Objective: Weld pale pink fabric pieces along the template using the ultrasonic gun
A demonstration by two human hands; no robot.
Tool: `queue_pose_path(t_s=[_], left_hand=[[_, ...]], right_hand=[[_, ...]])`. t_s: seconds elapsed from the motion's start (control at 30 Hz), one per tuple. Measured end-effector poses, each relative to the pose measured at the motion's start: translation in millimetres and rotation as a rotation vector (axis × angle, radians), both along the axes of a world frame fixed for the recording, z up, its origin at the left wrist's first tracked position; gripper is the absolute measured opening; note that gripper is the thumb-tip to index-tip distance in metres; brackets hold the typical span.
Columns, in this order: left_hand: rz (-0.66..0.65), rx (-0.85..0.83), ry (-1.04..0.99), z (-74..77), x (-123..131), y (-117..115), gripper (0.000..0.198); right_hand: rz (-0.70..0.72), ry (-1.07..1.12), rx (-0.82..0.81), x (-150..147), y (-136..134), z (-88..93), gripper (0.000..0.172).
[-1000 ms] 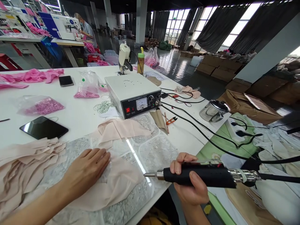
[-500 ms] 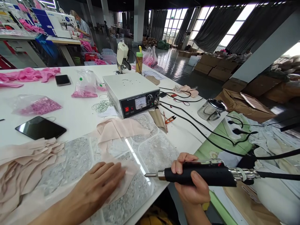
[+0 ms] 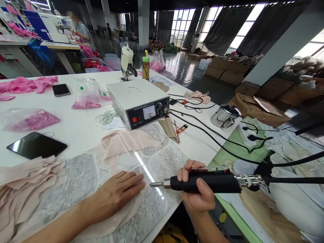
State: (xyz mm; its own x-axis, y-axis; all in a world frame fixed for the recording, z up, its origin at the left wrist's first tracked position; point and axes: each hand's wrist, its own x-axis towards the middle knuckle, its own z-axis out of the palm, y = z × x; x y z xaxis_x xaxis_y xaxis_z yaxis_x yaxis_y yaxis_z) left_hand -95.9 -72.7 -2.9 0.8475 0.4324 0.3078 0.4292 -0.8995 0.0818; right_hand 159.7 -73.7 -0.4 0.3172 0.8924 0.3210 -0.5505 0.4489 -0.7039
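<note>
My left hand lies palm down on a thin beige fabric piece, fingers stretched out flat. In my right hand is a black ultrasonic handpiece, gripped round its barrel. Its pointed metal tip aims left, close to my left fingertips; whether it touches the cloth I cannot tell. Under the fabric is a clear-topped, grey stone-patterned mat. Another beige piece lies folded beyond my left hand, and a stack of beige pieces spreads at the left.
A white control box with a meter stands behind the mat. Its black cable loops across the right edge. Orange thread snips, a glass mug, a dark tablet and bags of pink pieces are around. A person works far left.
My left hand has slid right and slightly away over the fabric. The handpiece has shifted a little left and up, its tip nearer my left fingertips. The whole view has turned slightly.
</note>
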Motion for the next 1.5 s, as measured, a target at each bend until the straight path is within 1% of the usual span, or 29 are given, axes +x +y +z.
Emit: queue_pose_path(t_s=[0.27,0.37,0.47,0.63,0.73,0.9,1.03,1.23,1.4,1.5], left_hand=[[-0.028,0.009,-0.002,-12.6,-5,-2,0.043],[-0.035,0.044,-0.023,-7.4,-4,-3,0.042],[-0.056,0.043,-0.014,-0.5,-3,-3,0.042],[-0.04,0.035,-0.042,-2.4,-4,-4,0.043],[-0.02,0.04,-0.083,-0.2,0,-3,0.039],[0.001,-0.057,-0.166,12.9,10,2,0.029],[-0.03,-0.059,-0.136,15.6,15,4,0.029],[-0.052,-0.045,-0.093,15.8,12,2,0.033],[-0.132,-0.063,-0.019,21.5,13,9,0.039],[-0.153,-0.076,-0.02,23.3,15,13,0.039]], right_hand=[[0.019,0.008,0.013,3,-2,0.6,0.021],[0.01,-0.005,0.006,5,-2,0.7,0.021],[0.004,-0.012,-0.002,5,1,0.5,0.021],[0.002,-0.013,0.003,2,3,0.7,0.02],[0.016,-0.015,0.005,2,4,0.9,0.02],[0.021,-0.022,0.005,5,4,1.0,0.021],[0.014,-0.025,-0.006,4,3,2.4,0.021],[0.026,-0.037,-0.018,-1,3,2.8,0.02],[0.031,-0.058,-0.032,-1,-1,3.0,0.02],[0.046,-0.068,-0.027,0,-3,4.1,0.019]])
